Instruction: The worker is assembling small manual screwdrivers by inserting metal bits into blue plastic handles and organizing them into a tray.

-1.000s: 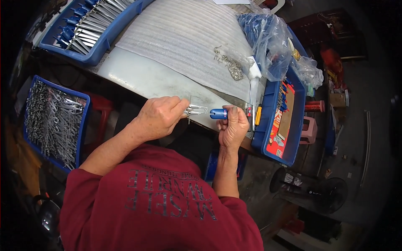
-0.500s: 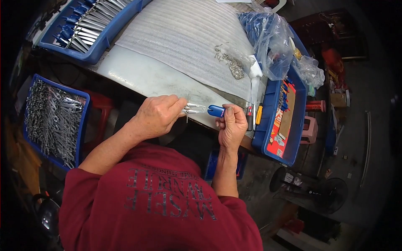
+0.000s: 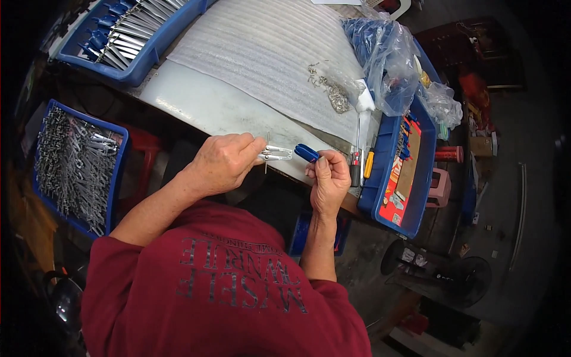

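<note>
My left hand (image 3: 225,162) pinches a small flat metal tool part (image 3: 276,154) with a thin pin sticking up from it. A blue plastic handle piece (image 3: 307,152) is held in my right hand (image 3: 329,177), its end close to the metal part's tip. Both hands hover over the near edge of the white work surface (image 3: 208,107).
A ribbed foam sheet (image 3: 267,53) covers the bench. A blue tray of finished blue-handled tools (image 3: 122,30) sits far left, a blue tray of metal parts (image 3: 74,163) at left, another blue tray (image 3: 404,172) at right. Loose small metal pieces (image 3: 336,95) and plastic bags (image 3: 386,53) lie behind. Two screwdrivers (image 3: 361,166) rest by the right tray.
The blue handle piece has shifted slightly left and now sits apart from the metal part's tip. Both hands stay in nearly the same place.
</note>
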`<state>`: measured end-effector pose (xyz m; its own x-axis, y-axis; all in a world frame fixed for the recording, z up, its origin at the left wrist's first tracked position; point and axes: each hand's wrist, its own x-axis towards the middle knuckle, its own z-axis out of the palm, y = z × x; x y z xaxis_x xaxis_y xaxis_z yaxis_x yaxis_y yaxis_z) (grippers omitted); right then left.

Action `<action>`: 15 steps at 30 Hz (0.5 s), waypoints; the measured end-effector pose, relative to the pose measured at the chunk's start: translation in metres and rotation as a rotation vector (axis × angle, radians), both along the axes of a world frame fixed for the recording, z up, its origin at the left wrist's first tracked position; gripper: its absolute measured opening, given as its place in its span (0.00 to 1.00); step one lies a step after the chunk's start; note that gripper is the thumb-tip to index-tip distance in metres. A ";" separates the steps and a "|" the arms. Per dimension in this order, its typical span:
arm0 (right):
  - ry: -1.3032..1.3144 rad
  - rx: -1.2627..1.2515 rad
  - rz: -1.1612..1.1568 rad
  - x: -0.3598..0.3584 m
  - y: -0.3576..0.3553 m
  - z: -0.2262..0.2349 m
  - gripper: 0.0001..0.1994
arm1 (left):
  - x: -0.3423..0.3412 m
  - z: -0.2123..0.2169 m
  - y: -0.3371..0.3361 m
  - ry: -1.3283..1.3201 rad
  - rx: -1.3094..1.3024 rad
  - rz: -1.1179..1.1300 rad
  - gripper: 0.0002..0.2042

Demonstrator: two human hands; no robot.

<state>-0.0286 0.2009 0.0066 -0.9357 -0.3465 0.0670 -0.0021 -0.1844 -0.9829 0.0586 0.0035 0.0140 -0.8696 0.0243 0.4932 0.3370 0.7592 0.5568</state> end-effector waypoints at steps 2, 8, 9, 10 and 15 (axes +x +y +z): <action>0.051 0.038 -0.009 -0.001 0.001 -0.002 0.07 | 0.000 0.000 -0.001 0.003 0.003 0.002 0.11; 0.117 0.053 -0.002 -0.001 0.003 -0.004 0.07 | 0.001 0.001 -0.004 0.007 -0.010 0.014 0.11; 0.116 0.053 0.001 0.000 0.003 -0.003 0.07 | 0.001 0.001 -0.005 0.009 -0.006 0.015 0.11; 0.167 0.115 -0.002 0.000 0.004 -0.003 0.07 | 0.001 0.000 -0.005 0.011 -0.003 0.016 0.11; 0.297 0.237 -0.006 -0.001 0.004 -0.003 0.06 | 0.002 0.000 -0.006 0.007 -0.009 0.016 0.11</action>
